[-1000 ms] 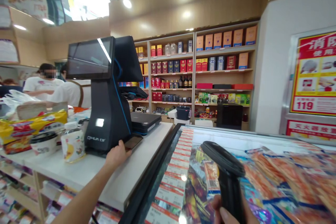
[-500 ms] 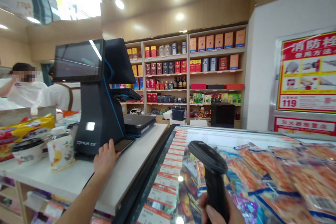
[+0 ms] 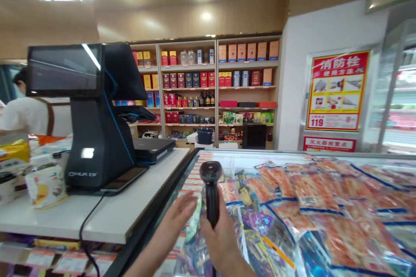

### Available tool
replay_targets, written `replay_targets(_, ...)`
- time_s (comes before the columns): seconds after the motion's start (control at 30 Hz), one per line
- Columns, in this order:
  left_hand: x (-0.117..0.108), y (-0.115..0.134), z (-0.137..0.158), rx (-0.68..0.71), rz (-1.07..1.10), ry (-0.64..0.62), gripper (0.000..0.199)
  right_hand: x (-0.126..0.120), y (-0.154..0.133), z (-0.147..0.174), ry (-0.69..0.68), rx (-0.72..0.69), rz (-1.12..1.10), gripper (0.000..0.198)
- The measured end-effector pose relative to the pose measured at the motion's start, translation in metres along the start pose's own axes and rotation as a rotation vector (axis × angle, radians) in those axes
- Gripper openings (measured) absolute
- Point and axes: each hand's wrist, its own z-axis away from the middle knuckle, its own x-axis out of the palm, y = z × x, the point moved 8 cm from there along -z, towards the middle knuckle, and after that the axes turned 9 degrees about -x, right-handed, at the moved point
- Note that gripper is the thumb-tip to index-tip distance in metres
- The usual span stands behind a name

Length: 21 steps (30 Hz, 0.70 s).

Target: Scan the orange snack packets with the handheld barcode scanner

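A black barcode scanner (image 3: 212, 197) stands nearly upright, its head away from me, and my right hand (image 3: 221, 238) is wrapped round its handle. Just left of it is my left hand (image 3: 182, 214), fingers stretched out and nothing in it. I cannot tell whether its fingertips touch the scanner. Both hands are over the display freezer's near left part, above bagged goods (image 3: 256, 220) and a strip of price labels (image 3: 191, 184).
On the left, a white counter (image 3: 143, 201) bears a black cash register (image 3: 100, 138), a flat dark device (image 3: 125, 179), a cable (image 3: 86, 225) and a printed cup (image 3: 45, 186). Packs of reddish food (image 3: 312, 190) fill the freezer. Shelves of boxes (image 3: 195, 80) and a person (image 3: 35, 112) are behind.
My left hand has left the flat device by the register and come right, beside the scanner. My right hand has brought the scanner left and turned it more upright. The view has swung right.
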Motion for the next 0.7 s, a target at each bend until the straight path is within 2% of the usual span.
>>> replay_targets(0.03, 0.024, 0.000, 0.011, -0.021, 0.121, -0.052, 0.047, 0.004, -0.006, 0.001, -0.031, -0.059, 0.030, 0.055)
replay_targets(0.07, 0.038, -0.001, 0.020, -0.050, 0.215, -0.045, 0.043, 0.008, -0.012, 0.002, -0.081, -0.122, 0.060, 0.053)
replay_targets(0.1, 0.042, -0.003, 0.025, -0.090, 0.296, 0.006, 0.038, 0.010, -0.017, 0.000, -0.149, -0.181, 0.088, 0.050)
replay_targets(0.17, 0.040, -0.006, 0.030, -0.139, 0.397, 0.031, 0.031, 0.006, -0.016, -0.011, -0.263, -0.235, 0.168, 0.043)
replay_targets(0.2, 0.035, -0.006, 0.031, -0.161, 0.417, 0.024, 0.029, -0.002, -0.010, -0.021, -0.293, -0.215, 0.240, 0.040)
replay_targets(0.27, 0.024, -0.004, 0.035, -0.192, 0.399, -0.022, 0.023, -0.039, 0.015, -0.048, -0.121, -0.067, 0.494, 0.041)
replay_targets(0.3, 0.018, -0.002, 0.039, -0.197, 0.369, -0.039, 0.020, -0.051, 0.028, -0.059, -0.103, -0.014, 0.627, 0.043)
replay_targets(0.4, 0.013, 0.009, 0.056, -0.178, 0.272, -0.063, 0.014, -0.065, 0.076, -0.077, -0.184, 0.212, 0.844, 0.044)
replay_targets(0.47, 0.014, 0.013, 0.066, -0.172, 0.260, -0.040, 0.015, -0.061, 0.099, -0.077, -0.242, 0.282, 0.829, 0.040)
replay_targets(0.53, 0.016, 0.012, 0.073, -0.195, 0.286, -0.030, 0.020, -0.057, 0.107, -0.078, -0.251, 0.262, 0.771, 0.035)
replay_targets(0.6, 0.017, 0.006, 0.075, -0.230, 0.308, -0.034, 0.024, -0.061, 0.100, -0.082, -0.189, 0.175, 0.709, 0.031)
replay_targets(0.7, 0.015, -0.005, 0.074, -0.277, 0.316, -0.061, 0.027, -0.085, 0.074, -0.094, -0.027, 0.005, 0.627, 0.028)
